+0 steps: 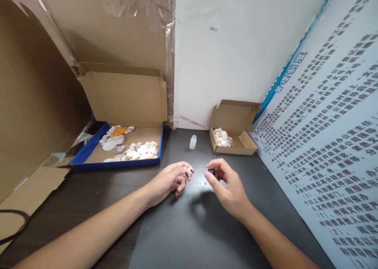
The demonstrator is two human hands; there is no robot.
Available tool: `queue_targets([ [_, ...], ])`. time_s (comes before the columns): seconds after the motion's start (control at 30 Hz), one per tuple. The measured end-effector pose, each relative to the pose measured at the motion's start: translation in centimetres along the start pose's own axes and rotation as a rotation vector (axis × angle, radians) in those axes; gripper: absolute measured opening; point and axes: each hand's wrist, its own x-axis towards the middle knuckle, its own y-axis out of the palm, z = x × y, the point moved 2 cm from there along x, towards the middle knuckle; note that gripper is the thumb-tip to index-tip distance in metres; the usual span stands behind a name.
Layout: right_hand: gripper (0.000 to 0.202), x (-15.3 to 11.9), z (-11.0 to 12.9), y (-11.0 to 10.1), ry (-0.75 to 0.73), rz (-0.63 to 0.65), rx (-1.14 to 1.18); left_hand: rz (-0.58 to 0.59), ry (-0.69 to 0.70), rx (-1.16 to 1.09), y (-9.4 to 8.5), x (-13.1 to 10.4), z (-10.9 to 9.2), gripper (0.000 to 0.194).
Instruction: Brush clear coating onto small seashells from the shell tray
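My left hand (pixel 174 178) pinches a small pale shell (pixel 189 172) with a dark mark on its right side, between thumb and fingertips. Facing it, my right hand (pixel 226 184) is closed round a small black cap-like piece (pixel 211 171), partly hidden by the fingers. A gap lies between the shell and the black piece. Beyond both hands, a small clear bottle (pixel 193 143) without a lid stands upright on the dark grey mat (pixel 177 237). A few tiny clear specks lie on the mat between the hands.
At the back left, an opened blue-edged cardboard box (pixel 161 147) holds several shells and an orange piece (pixel 119 131). A smaller opened cardboard box (pixel 251 146) with shells stands back right. A white panel (pixel 201 64) rises behind, and a printed board (pixel 325 123) borders the right side.
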Motion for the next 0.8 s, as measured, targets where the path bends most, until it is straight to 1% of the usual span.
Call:
queue_targets([
  [0.1,0.011,-0.02,-0.09,-0.01,0.031,0.003,0.061,-0.019,0.006,-0.002,0.04,-0.01,-0.08,0.015],
  [0.23,0.011,-0.01,-0.12,0.04,0.028,-0.013,-0.033,-0.064,0.014,-0.030,0.06,0.00,-0.15,0.019],
  [0.3,0.012,-0.01,-0.20,0.08,0.043,-0.010,0.010,-0.075,0.011,-0.040,0.01,0.03,-0.08,0.019],
  [0.37,0.014,-0.01,-0.32,0.11,0.067,-0.004,0.064,-0.067,0.006,-0.035,-0.03,0.07,0.01,0.020],
  [0.53,0.021,-0.04,-0.34,0.03,0.045,-0.047,-0.022,-0.053,0.013,-0.003,-0.08,0.06,0.02,0.020],
  [0.67,0.019,0.04,-0.34,0.11,0.051,-0.012,0.087,-0.048,0.011,-0.003,-0.03,-0.02,-0.11,0.022],
  [0.8,0.021,0.21,-0.25,0.01,0.056,-0.051,0.043,-0.049,0.019,0.018,-0.01,-0.02,-0.16,0.020],
])
